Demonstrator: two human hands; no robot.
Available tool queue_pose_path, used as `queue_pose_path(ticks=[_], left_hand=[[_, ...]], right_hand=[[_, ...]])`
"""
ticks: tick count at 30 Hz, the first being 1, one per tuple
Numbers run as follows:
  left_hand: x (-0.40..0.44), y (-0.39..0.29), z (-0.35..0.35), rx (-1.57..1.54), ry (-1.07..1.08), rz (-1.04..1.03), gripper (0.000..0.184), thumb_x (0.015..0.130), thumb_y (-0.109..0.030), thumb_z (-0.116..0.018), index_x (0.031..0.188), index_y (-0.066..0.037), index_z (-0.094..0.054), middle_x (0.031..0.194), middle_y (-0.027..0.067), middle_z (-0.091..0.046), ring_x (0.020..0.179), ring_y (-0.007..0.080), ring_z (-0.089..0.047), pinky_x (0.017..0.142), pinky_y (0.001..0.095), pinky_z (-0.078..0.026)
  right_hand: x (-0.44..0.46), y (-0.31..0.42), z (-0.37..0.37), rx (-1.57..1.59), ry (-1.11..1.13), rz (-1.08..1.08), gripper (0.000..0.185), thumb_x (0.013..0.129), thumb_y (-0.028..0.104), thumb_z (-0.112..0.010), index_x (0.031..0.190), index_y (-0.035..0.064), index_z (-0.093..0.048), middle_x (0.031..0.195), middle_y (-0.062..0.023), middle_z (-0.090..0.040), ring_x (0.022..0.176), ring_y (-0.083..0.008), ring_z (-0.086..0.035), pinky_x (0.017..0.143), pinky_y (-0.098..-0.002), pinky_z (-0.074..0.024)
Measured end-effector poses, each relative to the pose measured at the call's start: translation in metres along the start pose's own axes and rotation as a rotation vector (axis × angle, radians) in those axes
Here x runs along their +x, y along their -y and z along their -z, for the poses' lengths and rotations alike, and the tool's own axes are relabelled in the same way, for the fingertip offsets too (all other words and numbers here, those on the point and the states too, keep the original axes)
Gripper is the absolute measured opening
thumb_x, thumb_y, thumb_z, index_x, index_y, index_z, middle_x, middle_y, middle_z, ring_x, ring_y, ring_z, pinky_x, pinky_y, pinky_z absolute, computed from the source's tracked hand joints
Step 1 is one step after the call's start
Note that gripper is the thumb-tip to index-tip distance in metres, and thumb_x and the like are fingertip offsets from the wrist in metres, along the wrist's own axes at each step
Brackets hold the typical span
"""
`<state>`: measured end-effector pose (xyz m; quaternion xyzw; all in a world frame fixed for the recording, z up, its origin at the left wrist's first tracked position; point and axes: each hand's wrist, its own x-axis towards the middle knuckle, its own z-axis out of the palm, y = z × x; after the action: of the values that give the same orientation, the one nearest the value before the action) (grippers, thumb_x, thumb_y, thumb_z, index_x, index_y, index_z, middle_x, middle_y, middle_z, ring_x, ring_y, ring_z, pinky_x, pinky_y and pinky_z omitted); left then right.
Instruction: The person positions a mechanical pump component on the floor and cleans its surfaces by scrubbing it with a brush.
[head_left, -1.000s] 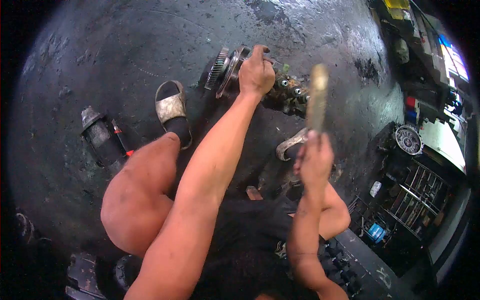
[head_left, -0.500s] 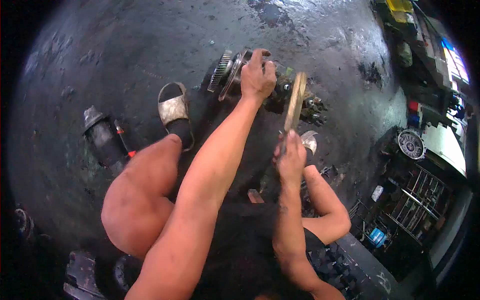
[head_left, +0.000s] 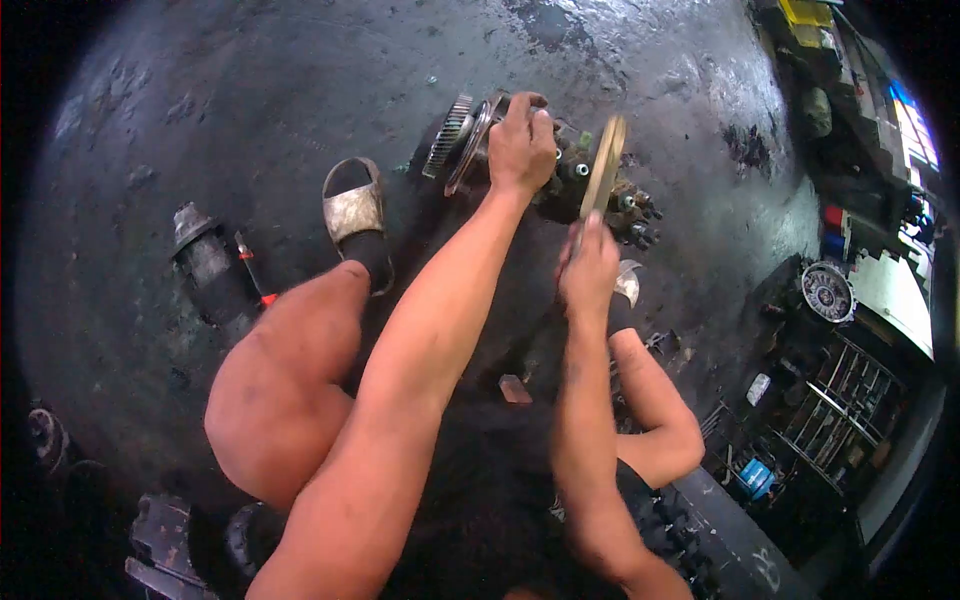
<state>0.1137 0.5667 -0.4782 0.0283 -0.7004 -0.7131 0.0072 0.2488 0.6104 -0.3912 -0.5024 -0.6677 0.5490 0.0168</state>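
Note:
A greasy machine part point(head_left: 574, 152) lies on the dark floor, with a toothed gear point(head_left: 448, 136) and a round flange point(head_left: 471, 148) at its left end. Over its body, just right of the flange, my left hand point(head_left: 523, 145) is closed with bent fingers. My right hand point(head_left: 592, 262) is wrapped round the lower end of a long, narrow tan bar point(head_left: 605, 165). The bar slants up and away from me, its upper end in front of the part's right portion. Whether it touches the part I cannot tell.
My sandalled feet stand on both sides; the left sandal point(head_left: 354, 212) shows best. Farther left lie a dark cylindrical part point(head_left: 205, 262) and a red-handled tool point(head_left: 256, 268). A small reddish block point(head_left: 515, 389) lies between my legs. At right are a round metal plate point(head_left: 828, 292) and a rack of tools point(head_left: 845, 400).
My right hand and the tan bar have moved forward, closer to the machine part. My left hand stays on the part. The whole view has shifted slightly.

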Motion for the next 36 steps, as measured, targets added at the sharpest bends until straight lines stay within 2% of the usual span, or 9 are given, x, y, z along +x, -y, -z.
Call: queue_pose_path(ticks=[6, 8, 11, 14, 18, 20, 24, 29, 36], left_hand=[[0.007, 0.003, -0.002, -0.021, -0.003, -0.001, 0.026, 0.092, -0.022, -0.049, 0.109, -0.004, -0.059, 0.084, 0.0171, -0.072, 0.082, 0.0363, -0.070, 0.076, 0.0438, -0.052], [0.008, 0.011, 0.001, -0.049, -0.009, -0.005, 0.026, 0.093, -0.021, -0.048, 0.108, -0.003, -0.059, 0.086, 0.0170, -0.072, 0.082, 0.0337, -0.071, 0.077, 0.0428, -0.052], [0.020, 0.023, 0.011, -0.720, 0.078, 0.335, 0.033, 0.097, -0.023, -0.042, 0.120, -0.001, -0.053, 0.100, 0.0257, -0.069, 0.094, 0.0358, -0.069, 0.090, 0.0420, -0.050], [0.019, 0.033, 0.019, -0.885, 0.122, 0.380, 0.035, 0.098, -0.024, -0.038, 0.121, -0.001, -0.051, 0.103, 0.0275, -0.068, 0.102, 0.0358, -0.066, 0.093, 0.0431, -0.049], [0.019, 0.045, 0.018, -0.867, 0.144, 0.404, 0.038, 0.100, -0.027, -0.037, 0.126, -0.002, -0.047, 0.107, 0.0294, -0.067, 0.104, 0.0366, -0.065, 0.096, 0.0457, -0.049], [0.019, 0.044, 0.019, -0.905, 0.172, 0.436, 0.038, 0.100, -0.027, -0.036, 0.127, -0.002, -0.047, 0.107, 0.0298, -0.067, 0.103, 0.0367, -0.065, 0.096, 0.0461, -0.049], [0.021, 0.047, 0.019, -0.852, 0.136, 0.365, 0.038, 0.100, -0.027, -0.037, 0.125, -0.002, -0.048, 0.107, 0.0303, -0.067, 0.099, 0.0360, -0.067, 0.091, 0.0443, -0.051], [0.021, 0.058, 0.010, -0.818, 0.128, 0.279, 0.038, 0.099, -0.026, -0.038, 0.125, 0.000, -0.047, 0.105, 0.0296, -0.067, 0.097, 0.0360, -0.067, 0.089, 0.0433, -0.051], [0.014, 0.047, 0.015, -0.889, 0.088, 0.405, 0.034, 0.099, -0.020, -0.037, 0.120, 0.002, -0.051, 0.100, 0.0227, -0.067, 0.091, 0.0345, -0.070, 0.089, 0.0397, -0.051]], right_hand=[[0.004, 0.070, 0.018, 0.024, 0.058, 0.142, 0.032, 0.103, 0.032, -0.048, 0.087, 0.0048, -0.054, 0.063, -0.0030, -0.051, 0.047, -0.0131, -0.049, 0.042, -0.0277, -0.0392], [-0.027, 0.056, 0.031, -0.004, 0.040, 0.365, 0.027, 0.103, 0.028, -0.049, 0.091, 0.0053, -0.055, 0.063, -0.0030, -0.051, 0.047, -0.0133, -0.050, 0.042, -0.0277, -0.0402], [-0.066, 0.023, 0.035, -0.087, 0.103, 0.209, 0.024, 0.102, 0.027, -0.049, 0.095, 0.0042, -0.055, 0.064, -0.0046, -0.054, 0.048, -0.0136, -0.052, 0.043, -0.0287, -0.0418], [-0.064, -0.005, 0.029, -0.326, 0.110, 0.173, 0.027, 0.102, 0.028, -0.048, 0.099, 0.0019, -0.054, 0.065, -0.0071, -0.056, 0.049, -0.0144, -0.055, 0.044, -0.0309, -0.0430], [0.004, -0.009, -0.002, -0.614, 0.002, 0.511, 0.032, 0.103, 0.029, -0.046, 0.097, -0.0007, -0.055, 0.066, -0.0095, -0.059, 0.049, -0.0159, -0.058, 0.044, -0.0330, -0.0452], [0.006, 0.051, -0.023, -0.379, 0.102, 0.232, 0.033, 0.104, 0.031, -0.046, 0.097, 0.0003, -0.055, 0.067, -0.0093, -0.060, 0.049, -0.0159, -0.059, 0.043, -0.0326, -0.0452], [-0.019, 0.083, -0.007, -0.019, 0.013, 0.263, 0.030, 0.103, 0.033, -0.047, 0.095, 0.0053, -0.053, 0.062, -0.0016, -0.051, 0.043, -0.0111, -0.048, 0.037, -0.0272, -0.0390], [-0.068, 0.025, 0.004, -0.172, 0.069, 0.059, 0.030, 0.104, 0.034, -0.045, 0.095, 0.0062, -0.053, 0.061, -0.0026, -0.050, 0.042, -0.0123, -0.047, 0.037, -0.0274, -0.0375], [0.025, 0.071, -0.010, 0.251, 0.160, 0.066, 0.033, 0.103, 0.036, -0.046, 0.097, 0.0050, -0.056, 0.061, -0.0023, -0.049, 0.042, -0.0143, -0.046, 0.036, -0.0293, -0.0363]])
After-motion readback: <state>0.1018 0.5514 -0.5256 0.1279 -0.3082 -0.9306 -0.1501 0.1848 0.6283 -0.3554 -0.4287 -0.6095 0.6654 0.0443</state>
